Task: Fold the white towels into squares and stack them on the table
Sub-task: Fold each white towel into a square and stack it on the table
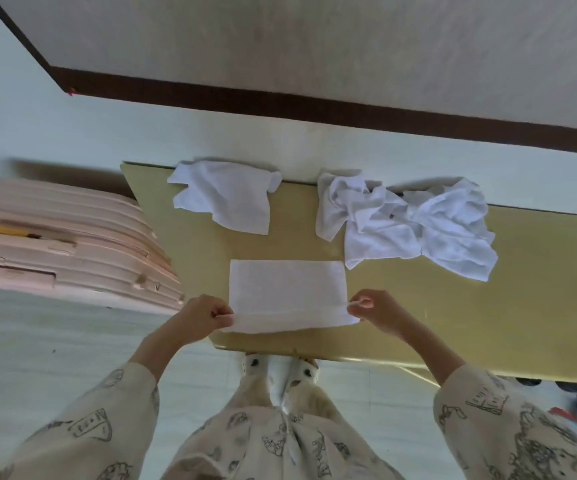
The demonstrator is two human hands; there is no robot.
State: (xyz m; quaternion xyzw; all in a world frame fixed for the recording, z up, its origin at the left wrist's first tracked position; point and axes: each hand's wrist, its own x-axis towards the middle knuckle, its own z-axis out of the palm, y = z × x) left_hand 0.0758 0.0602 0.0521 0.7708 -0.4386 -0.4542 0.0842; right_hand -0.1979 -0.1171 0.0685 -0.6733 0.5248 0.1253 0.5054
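The towel (287,292) being worked lies flat at the near middle of the table (488,306), a white rectangle whose long axis runs left to right, square to the person. Its near edge is raised slightly off the surface: the left hand (200,318) pinches the near-left corner and the right hand (375,311) pinches the near-right corner, fingers curled on the cloth at both ends. Both hands sit at the same depth, one at each end of that near edge, so neither is closer; the body of the towel stretches away from them toward the far side. My reading is that the next fold carries this near edge up and over toward the far edge, halving the short side, and that it depends on the two corners travelling level so they meet the far corners.

Beyond it, at the far right, a crumpled heap of white towels (418,223) waits unfolded, its near-left corner close to the flat towel's far-right corner. At the far left lies a loosely folded towel (224,199), apart from both.

The table is a yellowish top with its far edge close to a pale wall with a dark brown band. A pink ridged suitcase (58,244) stands on the floor to the left, beside the table's left edge. The person wears patterned cream sleeves.
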